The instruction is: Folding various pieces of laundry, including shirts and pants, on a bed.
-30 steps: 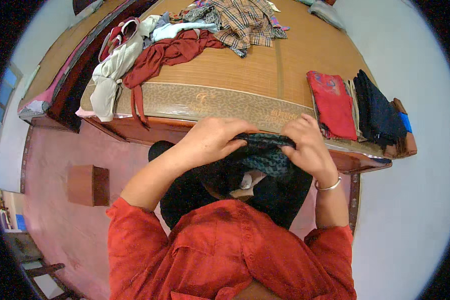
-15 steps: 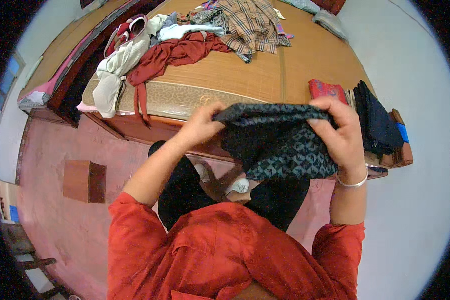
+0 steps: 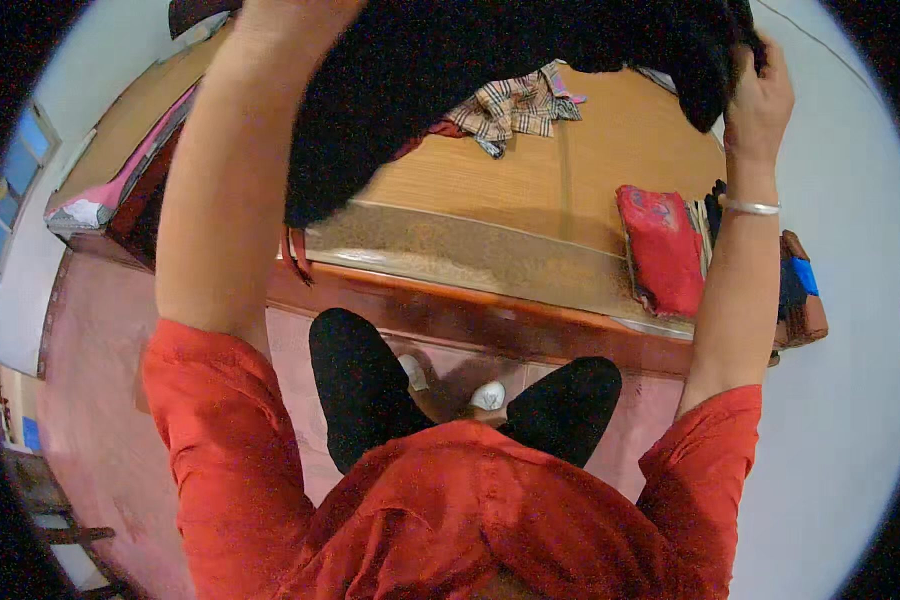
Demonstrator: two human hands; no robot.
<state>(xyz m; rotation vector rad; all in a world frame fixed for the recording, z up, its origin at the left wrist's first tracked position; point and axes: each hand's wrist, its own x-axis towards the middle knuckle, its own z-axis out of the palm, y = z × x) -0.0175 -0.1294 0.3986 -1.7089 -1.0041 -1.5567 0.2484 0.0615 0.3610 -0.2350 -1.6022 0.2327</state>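
Observation:
A wide black piece of clothing (image 3: 530, 35) is held up and spread out at the top of the view, above the bed. My left hand (image 3: 298, 14) grips its left part; the top edge of the picture cuts off the fingers. At the other end, my right hand (image 3: 760, 105) has its fingers closed on a bunched corner. The upper part of the cloth lies out of view, and its left side hangs down past the mattress edge. Below it shows a beige checked garment (image 3: 515, 108), partly covered.
The bed mattress (image 3: 540, 165) stretches in front of my knees, with a wooden side rail (image 3: 470, 308). A red folded cloth (image 3: 660, 250) lies at its right edge beside dark folded clothes, mostly behind my right forearm. A second bed (image 3: 110, 170) stands at left.
Both hands have risen and moved apart, opening out the bunched cloth. Its black side now shows instead of the grey pattern, and it covers most of the clothes pile.

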